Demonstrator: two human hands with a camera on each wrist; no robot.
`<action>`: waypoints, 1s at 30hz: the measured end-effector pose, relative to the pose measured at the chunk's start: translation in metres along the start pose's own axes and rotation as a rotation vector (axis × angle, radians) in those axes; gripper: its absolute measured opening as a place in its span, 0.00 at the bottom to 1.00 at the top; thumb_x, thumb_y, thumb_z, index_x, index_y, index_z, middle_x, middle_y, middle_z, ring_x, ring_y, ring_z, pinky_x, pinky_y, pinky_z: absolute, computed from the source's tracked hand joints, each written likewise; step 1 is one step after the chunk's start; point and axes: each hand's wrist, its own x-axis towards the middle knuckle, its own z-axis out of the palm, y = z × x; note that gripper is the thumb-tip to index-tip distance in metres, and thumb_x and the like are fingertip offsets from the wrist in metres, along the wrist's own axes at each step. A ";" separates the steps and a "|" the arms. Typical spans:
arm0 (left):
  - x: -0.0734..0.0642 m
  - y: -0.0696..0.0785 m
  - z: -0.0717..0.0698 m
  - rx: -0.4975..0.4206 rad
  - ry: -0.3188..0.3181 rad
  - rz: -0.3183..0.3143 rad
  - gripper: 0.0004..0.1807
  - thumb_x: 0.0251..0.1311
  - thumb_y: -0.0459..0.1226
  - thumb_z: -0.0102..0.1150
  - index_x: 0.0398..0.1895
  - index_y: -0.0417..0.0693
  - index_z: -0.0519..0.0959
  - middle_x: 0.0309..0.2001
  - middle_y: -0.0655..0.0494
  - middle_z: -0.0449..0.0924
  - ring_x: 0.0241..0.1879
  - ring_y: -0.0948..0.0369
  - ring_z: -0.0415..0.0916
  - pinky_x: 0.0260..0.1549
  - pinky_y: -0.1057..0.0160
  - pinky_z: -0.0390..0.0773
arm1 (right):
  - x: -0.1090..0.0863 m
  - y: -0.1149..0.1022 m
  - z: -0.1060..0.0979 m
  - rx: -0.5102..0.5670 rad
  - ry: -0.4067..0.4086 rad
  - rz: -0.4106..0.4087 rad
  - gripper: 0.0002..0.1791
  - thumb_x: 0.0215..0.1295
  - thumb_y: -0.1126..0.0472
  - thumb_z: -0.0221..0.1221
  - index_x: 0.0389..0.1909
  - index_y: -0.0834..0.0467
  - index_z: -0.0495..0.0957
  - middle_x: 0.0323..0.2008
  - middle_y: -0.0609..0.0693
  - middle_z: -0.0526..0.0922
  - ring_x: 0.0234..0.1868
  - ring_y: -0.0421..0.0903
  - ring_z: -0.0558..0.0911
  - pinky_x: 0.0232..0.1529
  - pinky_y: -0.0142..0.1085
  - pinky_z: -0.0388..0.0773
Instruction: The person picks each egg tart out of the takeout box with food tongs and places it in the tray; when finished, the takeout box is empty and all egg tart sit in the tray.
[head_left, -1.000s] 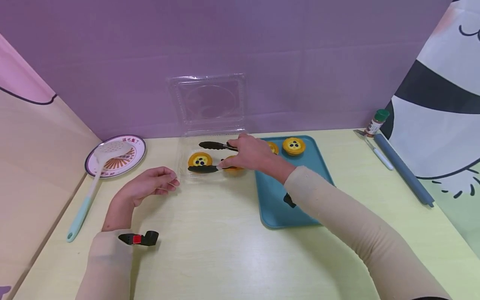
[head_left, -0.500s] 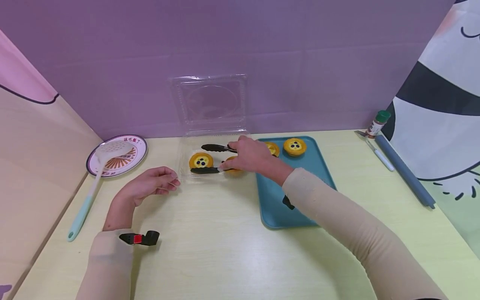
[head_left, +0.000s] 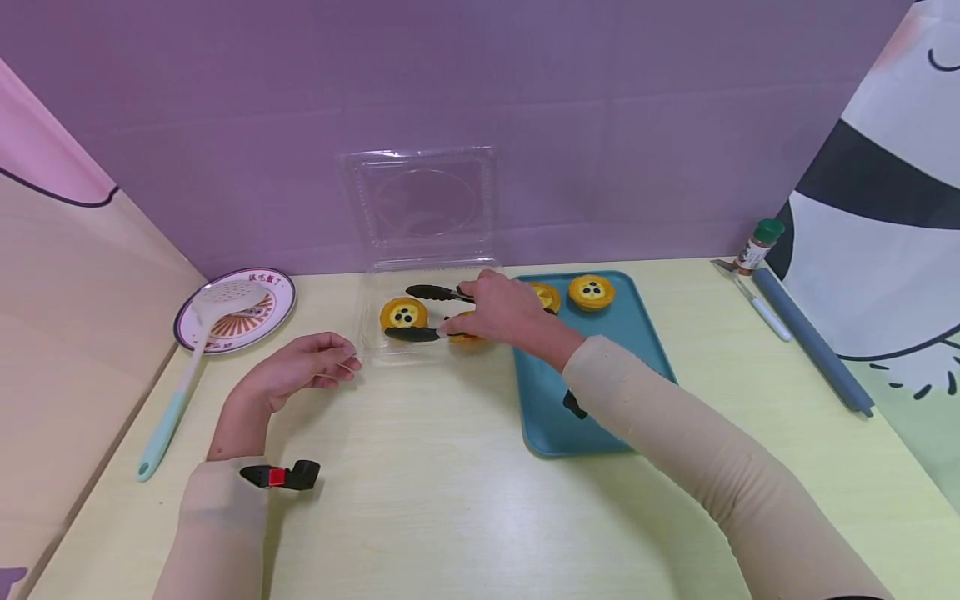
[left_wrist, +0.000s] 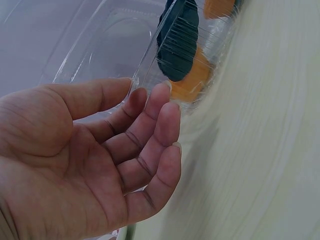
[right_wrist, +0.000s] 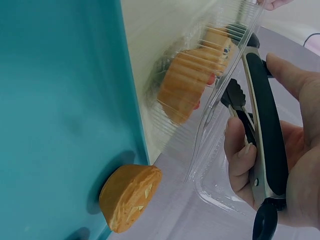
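My right hand [head_left: 501, 307] grips black-tipped metal tongs [right_wrist: 270, 125] over a clear plastic box [head_left: 427, 358] whose lid stands up behind. The tongs' tips stand apart, one behind and one in front of a golden egg tart [head_left: 403, 313] with dark berries, in the box's left half. Under my hand sits a second tart [right_wrist: 182, 85], with red bits on top, partly hidden. My left hand [head_left: 307, 367] is at the box's front left corner. Its thumb and forefinger pinch the box's rim in the left wrist view, the other fingers loosely bent.
Right of the box lies a blue tray [head_left: 547, 429] with two tarts [head_left: 591, 292] at its back end. A plate [head_left: 277, 308] with a slotted spatula [head_left: 180, 400] is on the left. A spice jar [head_left: 757, 246], a small knife [head_left: 765, 317] and a grey-blue bar [head_left: 813, 342] lie right.
The tongs' tips have come slightly closer together around the left tart, which has shifted a little away from me. My left hand has stayed at the box's corner.
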 end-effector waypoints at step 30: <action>-0.001 0.001 0.000 -0.004 -0.003 0.013 0.18 0.76 0.44 0.49 0.55 0.37 0.69 0.42 0.62 0.83 0.43 0.65 0.81 0.46 0.64 0.80 | 0.006 0.002 0.007 0.075 -0.002 0.027 0.43 0.58 0.27 0.60 0.71 0.44 0.70 0.30 0.47 0.83 0.22 0.44 0.76 0.18 0.36 0.67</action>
